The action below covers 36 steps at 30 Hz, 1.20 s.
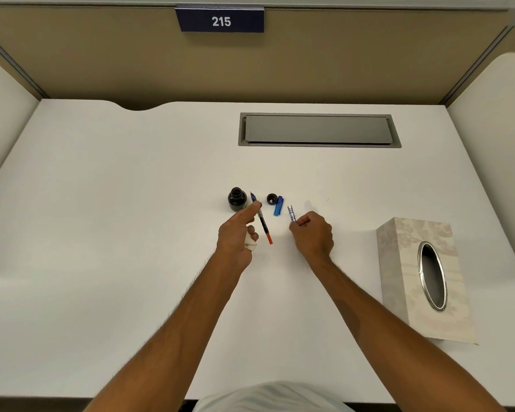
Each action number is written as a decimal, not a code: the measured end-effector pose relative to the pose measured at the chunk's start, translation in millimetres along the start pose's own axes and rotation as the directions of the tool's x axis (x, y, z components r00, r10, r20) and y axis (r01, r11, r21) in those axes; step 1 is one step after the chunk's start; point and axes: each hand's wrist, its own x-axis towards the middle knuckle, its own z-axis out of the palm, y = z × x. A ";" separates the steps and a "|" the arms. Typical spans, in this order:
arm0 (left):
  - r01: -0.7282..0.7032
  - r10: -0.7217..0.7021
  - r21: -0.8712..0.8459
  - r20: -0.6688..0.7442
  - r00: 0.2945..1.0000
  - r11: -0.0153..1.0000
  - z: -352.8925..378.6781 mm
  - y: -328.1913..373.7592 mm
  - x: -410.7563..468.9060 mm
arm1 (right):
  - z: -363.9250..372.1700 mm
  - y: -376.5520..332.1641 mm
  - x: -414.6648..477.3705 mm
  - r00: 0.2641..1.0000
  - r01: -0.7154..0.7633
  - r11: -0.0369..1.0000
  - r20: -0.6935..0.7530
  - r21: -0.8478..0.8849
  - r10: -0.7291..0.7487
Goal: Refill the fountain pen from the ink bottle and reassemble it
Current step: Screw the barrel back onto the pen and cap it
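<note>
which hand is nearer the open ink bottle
Left. The left hand sits just below and right of the open black glass ink bottle; the right hand is farther right.

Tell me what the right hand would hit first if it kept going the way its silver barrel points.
Probably nothing: the right hand aims its silver barrel past the blue cap over bare desk, though depth is unclear.

- Table point(116, 218) left and near side: bare, open passage.
- Ink bottle point(237, 199), bottle cap point(271, 199), blue pen cap point(278, 206) cluster centre.
- Tissue box point(422, 281) blocks right.
</note>
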 end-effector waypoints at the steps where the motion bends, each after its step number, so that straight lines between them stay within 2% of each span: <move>1: -0.004 0.004 -0.006 0.002 1.000 1.000 0.2 1.2 1.0 | -3.3 -1.1 -4.2 1.000 -0.005 0.996 0.023 0.090 0.003; 4: -0.019 0.019 -0.025 0.019 1.000 1.000 1.4 6.2 3.2 | -17.5 -2.6 -24.5 0.994 -0.030 0.949 0.105 0.314 -0.004; 8: -0.026 0.029 -0.065 0.038 0.999 0.998 2.8 12.8 3.6 | -30.7 1.0 -54.4 0.978 -0.022 0.912 0.198 0.409 -0.065; 16: -0.025 0.036 -0.168 0.058 0.998 0.985 -0.1 19.2 0.5 | -35.2 8.0 -90.5 0.960 0.009 0.921 0.253 0.389 -0.117; 26: -0.024 0.037 -0.156 0.078 0.996 0.987 -6.6 18.8 -15.5 | -35.5 0.0 -106.7 0.955 0.098 0.916 0.221 0.388 -0.196; 36: -0.005 0.014 -0.089 0.100 0.995 0.996 -18.2 14.9 -29.7 | -31.2 -11.3 -116.1 0.965 0.137 0.918 0.159 0.373 -0.209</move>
